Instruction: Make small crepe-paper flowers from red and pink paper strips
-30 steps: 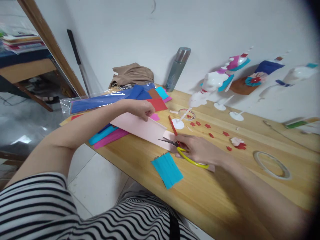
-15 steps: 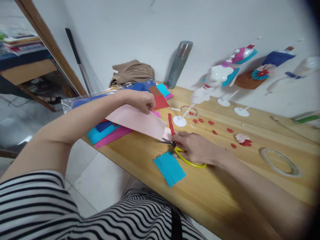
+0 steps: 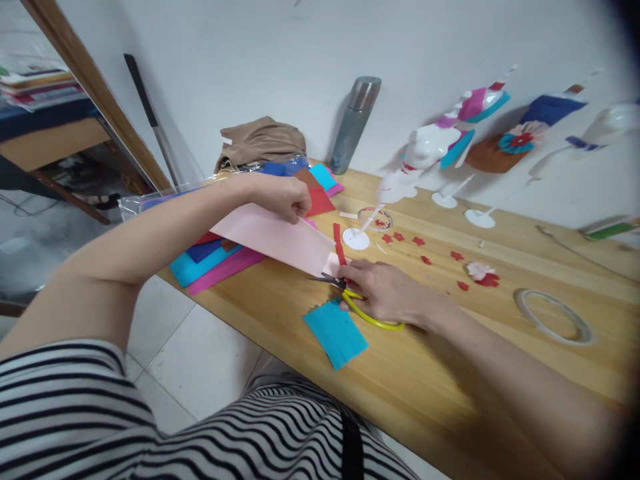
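My left hand (image 3: 289,199) pinches the upper edge of a long pale pink sheet (image 3: 273,239). My right hand (image 3: 377,291) is closed around yellow-handled scissors (image 3: 373,321), their dark blades slightly apart at the sheet's right end. Beside my right fingertips, a small pale pink piece (image 3: 331,264) and a red strip (image 3: 339,243) lie on the sheet's end. A turquoise crinkled piece (image 3: 335,333) rests just below the blades. Folded sheets in turquoise and magenta (image 3: 227,268) lie under my left forearm.
Behind are a grey flask (image 3: 356,125), a brown cloth (image 3: 265,143) and white bust stands (image 3: 433,143) with coloured paper. Small red flowers (image 3: 419,241) and a clear tape roll (image 3: 555,316) lie to the right. The table's front edge (image 3: 280,349) runs diagonally.
The view has shifted slightly, so most things sit a little further left. Both hands keep their holds, and the scissors remain at the sheet's right end.
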{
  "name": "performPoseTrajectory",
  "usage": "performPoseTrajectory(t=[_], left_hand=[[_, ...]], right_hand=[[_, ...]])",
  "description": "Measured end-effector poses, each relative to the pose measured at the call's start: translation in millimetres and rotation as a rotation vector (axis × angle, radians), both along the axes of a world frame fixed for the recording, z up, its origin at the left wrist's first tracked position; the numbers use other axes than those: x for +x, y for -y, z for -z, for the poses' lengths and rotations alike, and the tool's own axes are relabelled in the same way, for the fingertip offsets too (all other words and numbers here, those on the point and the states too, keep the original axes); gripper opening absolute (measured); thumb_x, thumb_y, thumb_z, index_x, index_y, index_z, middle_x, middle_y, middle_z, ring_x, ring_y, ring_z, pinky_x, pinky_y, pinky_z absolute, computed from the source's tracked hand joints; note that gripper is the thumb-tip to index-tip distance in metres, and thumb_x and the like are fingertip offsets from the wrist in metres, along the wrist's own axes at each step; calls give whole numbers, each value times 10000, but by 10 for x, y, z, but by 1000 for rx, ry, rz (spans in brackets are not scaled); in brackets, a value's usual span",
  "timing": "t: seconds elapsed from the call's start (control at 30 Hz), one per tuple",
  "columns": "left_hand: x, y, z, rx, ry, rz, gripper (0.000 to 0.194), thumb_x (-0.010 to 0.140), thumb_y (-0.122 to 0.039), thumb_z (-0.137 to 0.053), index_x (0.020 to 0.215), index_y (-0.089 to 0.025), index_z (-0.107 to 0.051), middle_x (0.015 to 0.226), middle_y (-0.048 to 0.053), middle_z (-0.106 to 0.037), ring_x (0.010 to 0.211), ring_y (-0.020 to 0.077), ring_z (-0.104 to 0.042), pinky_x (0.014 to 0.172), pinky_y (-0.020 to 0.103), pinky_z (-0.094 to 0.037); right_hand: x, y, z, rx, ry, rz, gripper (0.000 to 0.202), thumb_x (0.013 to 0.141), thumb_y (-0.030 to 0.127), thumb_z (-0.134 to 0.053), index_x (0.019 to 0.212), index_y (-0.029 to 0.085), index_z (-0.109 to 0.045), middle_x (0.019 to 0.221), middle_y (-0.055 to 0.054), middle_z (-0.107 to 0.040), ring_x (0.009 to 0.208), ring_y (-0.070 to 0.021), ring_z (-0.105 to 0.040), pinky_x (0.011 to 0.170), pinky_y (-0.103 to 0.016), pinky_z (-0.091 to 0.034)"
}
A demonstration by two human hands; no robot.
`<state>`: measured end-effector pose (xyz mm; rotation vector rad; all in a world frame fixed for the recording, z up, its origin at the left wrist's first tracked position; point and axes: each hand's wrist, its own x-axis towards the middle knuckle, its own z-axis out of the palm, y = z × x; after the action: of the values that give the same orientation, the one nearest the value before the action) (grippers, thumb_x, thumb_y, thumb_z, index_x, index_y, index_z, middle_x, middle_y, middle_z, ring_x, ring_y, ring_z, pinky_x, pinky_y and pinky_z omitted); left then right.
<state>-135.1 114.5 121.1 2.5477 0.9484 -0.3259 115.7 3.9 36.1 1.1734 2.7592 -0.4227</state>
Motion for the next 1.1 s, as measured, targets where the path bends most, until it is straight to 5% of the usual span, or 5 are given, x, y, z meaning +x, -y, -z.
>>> performPoseTrajectory(t=[0.43, 1.1], left_hand=[[15, 35, -27, 7, -42, -13, 125, 786, -33, -550, 714, -125, -595, 664, -22, -545, 623, 86, -364, 608, 247, -251], [-49, -12, 2, -25, -10, -40, 132, 798, -54, -548, 695, -130, -580, 654, -21, -536, 645, 94, -398, 644, 260, -277]], right_hand=[[-80, 3, -19, 8, 23, 7, 338, 873, 360, -557, 1130, 145, -610, 923, -129, -685, 784, -234, -609, 653, -301, -334], [-87, -30, 5, -35, -5, 34, 380, 900, 407, -551, 1170, 149, -622, 966, -136, -715, 794, -237, -632, 668, -302, -381]])
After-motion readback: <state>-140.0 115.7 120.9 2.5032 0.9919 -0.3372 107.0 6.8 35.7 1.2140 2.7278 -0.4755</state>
